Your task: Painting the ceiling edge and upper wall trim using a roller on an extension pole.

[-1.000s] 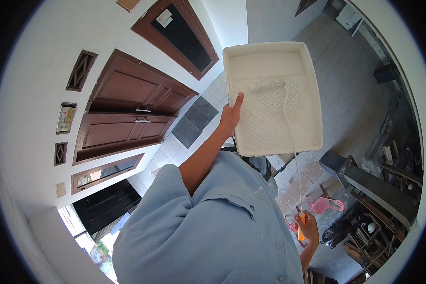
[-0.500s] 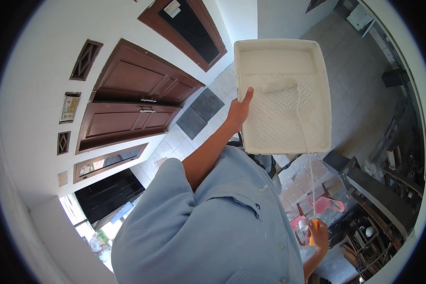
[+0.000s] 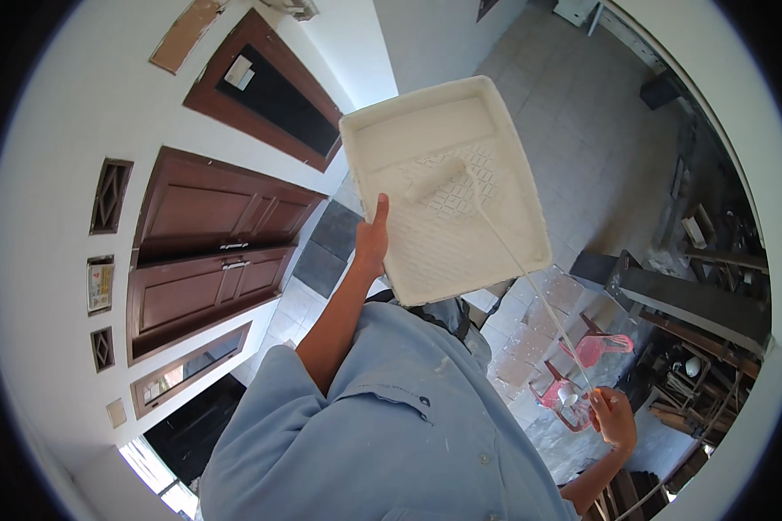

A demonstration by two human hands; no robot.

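- Far left, the brown double doors (image 3: pixel 213 252) stand in the white wall, well apart from your hands.
- Here's your left hand (image 3: pixel 373 243), clamped on the left rim of the paint tray (image 3: pixel 465 252): thumb over the inside, the other fingers out of sight behind it.
- The tray hangs before you, turned a little, its long axis leaning from upper left to lower right.
- And there's the roller head (image 3: pixel 436 181), over the diamond-patterned patch, its long axis slanting from lower left to upper right. Your left thumb lies just below and left of it, so your left hand is the nearer one.
- From the roller's upper-right end comes the thin rod (image 3: pixel 534 286), crossing the tray's lower edge and running down to the right.
- Beneath the rod's lower stretch, a pink chair (image 3: pixel 603 345) stands on the floor.
- Out right, your right hand (image 3: pixel 614 418) has its fingers curled around the handle (image 3: pixel 595 393); only a sliver of orange shows, so the exact wrap is hard to judge.
- The key line: from those right fingers, the roller head lies up and left, well apart, at the rod's far end.
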